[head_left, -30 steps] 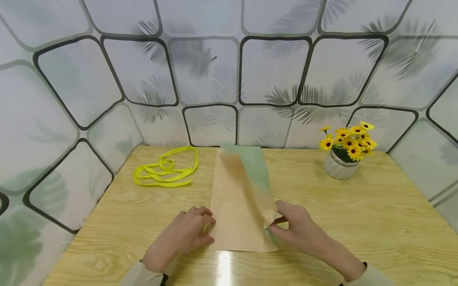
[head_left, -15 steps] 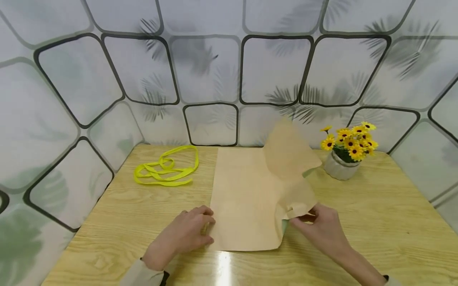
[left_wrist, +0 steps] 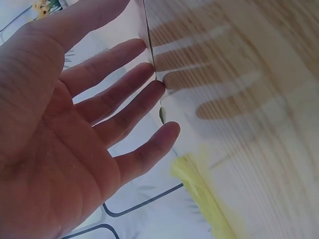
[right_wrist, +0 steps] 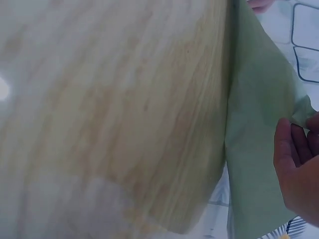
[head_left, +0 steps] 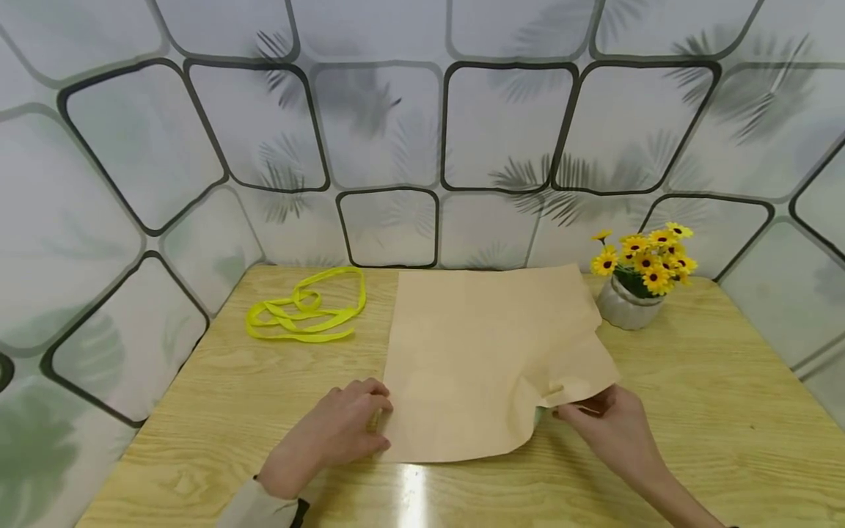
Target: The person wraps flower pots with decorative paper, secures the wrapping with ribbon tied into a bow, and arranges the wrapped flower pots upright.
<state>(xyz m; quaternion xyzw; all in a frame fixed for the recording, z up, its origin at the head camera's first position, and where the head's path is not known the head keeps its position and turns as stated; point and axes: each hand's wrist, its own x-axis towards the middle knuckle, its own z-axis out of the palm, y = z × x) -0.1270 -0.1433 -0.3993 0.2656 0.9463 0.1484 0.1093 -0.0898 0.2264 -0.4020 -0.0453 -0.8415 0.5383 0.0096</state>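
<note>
R hand (head_left: 610,425) pinches paper (head_left: 475,345) edge at 4 o'clock; L hand (head_left: 337,429) at 8, fingers extended. Flowerpot (head_left: 627,309) v. near paper at 2, yel. ribbon (head_left: 337,320) at 10.

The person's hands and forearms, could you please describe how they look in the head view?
No glove or ring shows on the left hand or right hand. The left side has a pale beige sleeve, with something black at its cuff; the visible right forearm is bare.

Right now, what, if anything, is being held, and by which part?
The right hand pinches the paper by its lifted near-right edge; the left hand grips nothing.
</note>
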